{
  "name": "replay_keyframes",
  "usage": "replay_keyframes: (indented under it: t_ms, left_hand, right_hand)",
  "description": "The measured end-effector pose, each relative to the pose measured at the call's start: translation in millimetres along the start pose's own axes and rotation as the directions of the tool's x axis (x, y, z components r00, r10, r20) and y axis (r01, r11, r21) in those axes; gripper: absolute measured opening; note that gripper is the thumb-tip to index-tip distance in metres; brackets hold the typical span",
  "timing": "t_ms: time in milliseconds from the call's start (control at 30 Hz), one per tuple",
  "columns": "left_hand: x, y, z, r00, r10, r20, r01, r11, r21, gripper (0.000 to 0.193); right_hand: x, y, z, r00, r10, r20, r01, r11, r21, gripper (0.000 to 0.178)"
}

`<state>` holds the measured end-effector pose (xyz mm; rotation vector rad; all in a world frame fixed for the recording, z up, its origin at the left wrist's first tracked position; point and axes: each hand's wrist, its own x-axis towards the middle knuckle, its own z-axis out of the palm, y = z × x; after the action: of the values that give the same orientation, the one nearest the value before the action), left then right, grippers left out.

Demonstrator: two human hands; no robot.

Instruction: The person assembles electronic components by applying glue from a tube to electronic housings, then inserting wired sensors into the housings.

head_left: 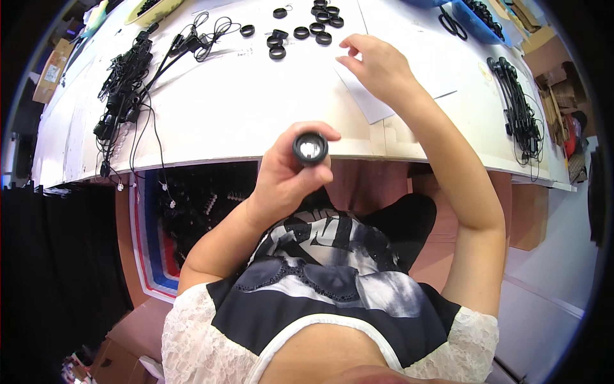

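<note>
My left hand (284,168) is wrapped round a black tube (311,149), held just off the table's front edge. Its round end faces up, with a thick black rim and a bright, shiny middle like a flashlight's lens; the rest of it is hidden by the hand. My right hand (378,67) reaches out over the table, thumb and index finger apart with nothing visible between them. Just left of and beyond those fingertips lie several loose black rings (323,38), some touching one another.
A tangled pile of black cabled parts (121,89) covers the table's left side; a neater cabled bundle (519,112) lies at right. Black scissors (452,24) rest by a blue bin (480,22). A yellow bowl (150,13) stands far left. White paper (371,102) lies under my right forearm.
</note>
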<state>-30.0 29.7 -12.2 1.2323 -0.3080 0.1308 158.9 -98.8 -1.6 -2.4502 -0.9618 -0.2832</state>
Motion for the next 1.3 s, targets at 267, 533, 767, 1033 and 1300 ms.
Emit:
replay_keyframes:
  t_ms: [267, 533, 767, 1033, 1300]
  left_hand:
    - [-15, 8, -25, 0.998, -0.061, 0.019, 0.063, 0.994, -0.087, 0.064]
    - [2, -15, -66, 0.999, -0.033, 0.013, 0.035, 0.943, -0.330, 0.057]
    - [-3, 3, -64, 0.989, -0.130, 0.077, 0.144, 0.965, -0.220, 0.064]
    - [-21, -21, -64, 0.989, -0.046, 0.141, 0.089, 0.946, -0.311, 0.047]
    - [-4, -14, -69, 0.994, -0.002, 0.114, 0.035, 0.956, -0.292, 0.049]
  right_hand:
    - [46, 2, 27, 0.971, 0.062, 0.232, -0.040, 0.994, -0.100, 0.027]
    - [77, 4, 24, 0.980, -0.093, 0.176, 0.091, 0.996, 0.020, 0.019]
    - [143, -53, 59, 0.915, 0.054, 0.400, 0.104, 0.926, -0.363, 0.034]
    - [127, -68, 78, 0.900, 0.039, 0.435, 0.135, 0.922, -0.362, 0.018]
    - [166, -27, 40, 0.969, 0.095, 0.230, -0.067, 0.989, -0.128, 0.022]
